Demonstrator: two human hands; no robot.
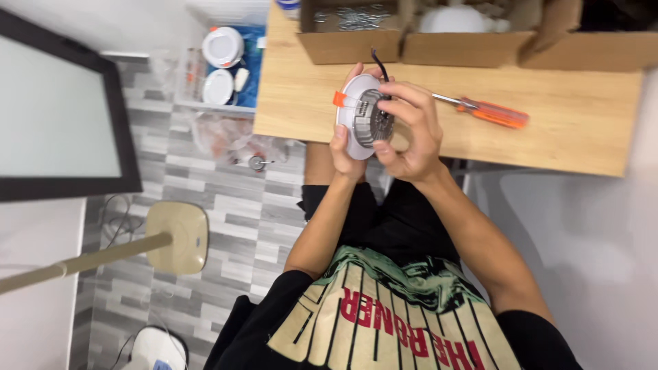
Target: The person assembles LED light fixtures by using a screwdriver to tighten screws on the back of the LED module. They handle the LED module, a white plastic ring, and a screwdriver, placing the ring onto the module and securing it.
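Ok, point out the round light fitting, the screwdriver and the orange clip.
light fitting (356, 133), head view, white rim.
screwdriver (497, 114), head view, orange handle.
orange clip (340, 99), head view, its middle.

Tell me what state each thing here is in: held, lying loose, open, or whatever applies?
Round white lamp fitting: held up in both hands, finned back showing.
Left hand: gripping the fitting's rim.
Right hand: fingers on the fitting's back.
Orange screwdriver: lying untouched on the wooden table.
Cardboard boxes: open.

Downlight (356, 130): white plastic rim, ribbed metal back; matt wood table (569, 130).
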